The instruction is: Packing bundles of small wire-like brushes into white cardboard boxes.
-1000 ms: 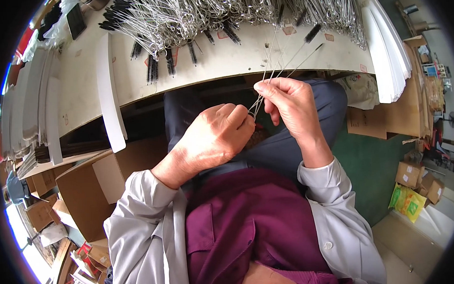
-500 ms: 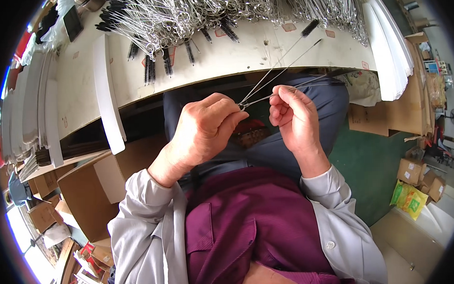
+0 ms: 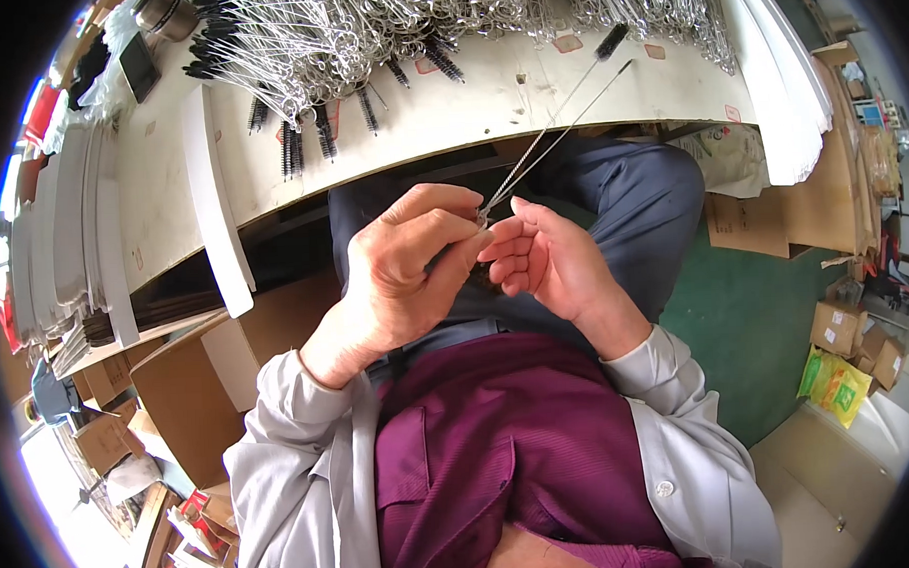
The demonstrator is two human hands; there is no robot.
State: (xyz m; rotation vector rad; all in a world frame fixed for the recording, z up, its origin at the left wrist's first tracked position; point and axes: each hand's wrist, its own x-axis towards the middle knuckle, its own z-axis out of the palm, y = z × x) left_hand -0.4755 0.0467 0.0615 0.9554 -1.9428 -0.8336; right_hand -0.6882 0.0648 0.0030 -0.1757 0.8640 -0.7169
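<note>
My left hand (image 3: 399,271) pinches the looped ends of a few thin wire brushes (image 3: 533,153) between thumb and fingers, above my lap. Their twisted metal stems slant up and to the right. One ends in a black bristle head (image 3: 612,42); another has a very slim tip. Close against the left fingertips is my right hand (image 3: 554,262), its fingers loosely curled and the thumb apart from them. I see nothing held in it. Exactly how the loops join is hidden by the left fingers.
A large pile of wire brushes (image 3: 366,37) covers the far part of the pale table (image 3: 488,108). White strips (image 3: 214,202) overhang its edge at left, and white sheets (image 3: 783,82) stack at right. Cardboard boxes (image 3: 183,404) stand lower left. A metal cup (image 3: 165,16) is far left.
The stem that my right hand held out to the right is no longer separate there. My right hand has moved left to the looped ends, its pinch loosened, and the stems lie closer together.
</note>
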